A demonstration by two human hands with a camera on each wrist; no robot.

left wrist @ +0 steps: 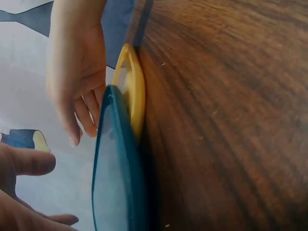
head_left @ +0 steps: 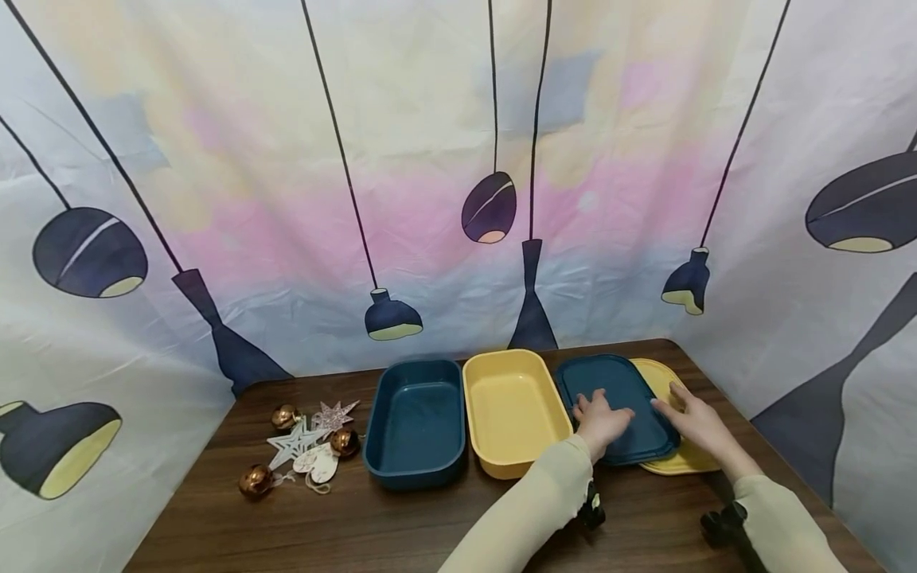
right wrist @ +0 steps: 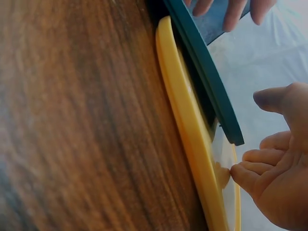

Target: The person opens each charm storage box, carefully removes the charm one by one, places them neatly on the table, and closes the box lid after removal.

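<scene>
A dark blue lid (head_left: 605,382) lies partly on top of a yellow lid (head_left: 688,459) on the right of the table. My left hand (head_left: 603,427) hovers over the left front of the blue lid, fingers spread and holding nothing. At the blue lid's right edge is my right hand (head_left: 698,430), over the yellow lid with its palm facing inward. In the right wrist view, the fingertips (right wrist: 239,172) of that hand come right down to the yellow lid, its thumb raised apart. The blue lid's edge (left wrist: 134,183) sits tilted against the yellow one in the left wrist view.
Left of the lids stand a yellow container (head_left: 517,406) and a dark blue container (head_left: 415,422), side by side. Farther left lie copper baubles (head_left: 255,481), a white star (head_left: 296,442), a glittery pink star (head_left: 333,417) and pale heart ornaments (head_left: 324,463). A printed curtain (head_left: 444,263) hangs behind the table.
</scene>
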